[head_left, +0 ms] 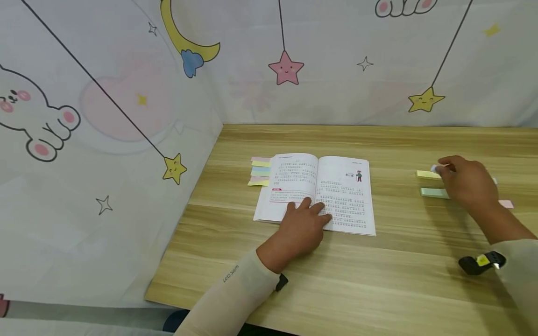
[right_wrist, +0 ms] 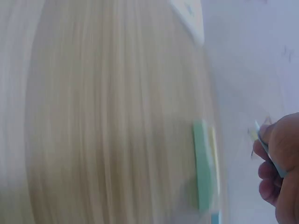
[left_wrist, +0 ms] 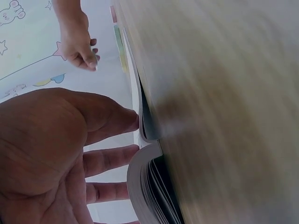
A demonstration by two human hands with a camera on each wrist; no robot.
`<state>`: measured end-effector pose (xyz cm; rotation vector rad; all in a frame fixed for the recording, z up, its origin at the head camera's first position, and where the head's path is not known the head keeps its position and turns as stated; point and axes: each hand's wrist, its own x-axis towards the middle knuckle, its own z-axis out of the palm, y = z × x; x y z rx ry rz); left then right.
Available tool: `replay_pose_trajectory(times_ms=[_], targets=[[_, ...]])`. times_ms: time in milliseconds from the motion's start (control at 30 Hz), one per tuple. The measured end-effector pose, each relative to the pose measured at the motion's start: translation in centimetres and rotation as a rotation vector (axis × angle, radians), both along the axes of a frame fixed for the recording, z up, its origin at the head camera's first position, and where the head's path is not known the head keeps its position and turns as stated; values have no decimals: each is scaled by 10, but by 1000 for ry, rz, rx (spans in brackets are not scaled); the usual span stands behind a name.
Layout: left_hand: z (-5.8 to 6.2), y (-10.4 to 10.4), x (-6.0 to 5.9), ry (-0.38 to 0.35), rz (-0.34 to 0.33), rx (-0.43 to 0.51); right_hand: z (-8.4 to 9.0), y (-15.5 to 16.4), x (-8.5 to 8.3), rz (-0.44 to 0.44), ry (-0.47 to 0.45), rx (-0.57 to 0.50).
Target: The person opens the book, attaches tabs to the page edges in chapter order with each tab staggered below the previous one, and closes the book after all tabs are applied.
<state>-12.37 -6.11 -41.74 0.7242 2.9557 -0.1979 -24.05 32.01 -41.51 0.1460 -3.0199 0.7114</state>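
Note:
An open book (head_left: 342, 196) lies on the table, with several coloured sticky tabs (head_left: 259, 171) jutting from its left edge. My left hand (head_left: 303, 228) rests spread over the lower middle of the pages, its fingers (left_wrist: 110, 158) extended near the fold. On the right, my right hand (head_left: 468, 184) pinches a thin pale-blue sticky note (right_wrist: 270, 150) between thumb and fingers, raised above the table. Under and around that hand lie a yellow sticky-note pad (head_left: 428, 175), a green pad (head_left: 434, 192) and a pink one (head_left: 506, 204). The hand partly covers these pads.
The wooden table (head_left: 403, 275) extends in front of the book and between it and the pads. A white printed cloth (head_left: 336, 93) hangs behind the table and along its left side. A black wrist device (head_left: 481, 262) sits by the right sleeve.

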Motion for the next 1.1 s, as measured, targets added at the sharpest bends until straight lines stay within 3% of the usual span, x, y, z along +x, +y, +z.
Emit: replay_pose_trajectory(times_ms=[167, 400, 667, 1100], targets=[[1, 1, 0, -7, -2, -12, 2, -48, 7, 146, -73, -118], [0, 0, -2, -10, 3, -17, -11, -96, 15, 235, -154, -171], [-1, 1, -2, -27, 1, -32, -26, -109, 16, 261, -137, -148], [0, 0, -1, -18, 8, -10, -34, -116, 17, 275, -143, -138]])
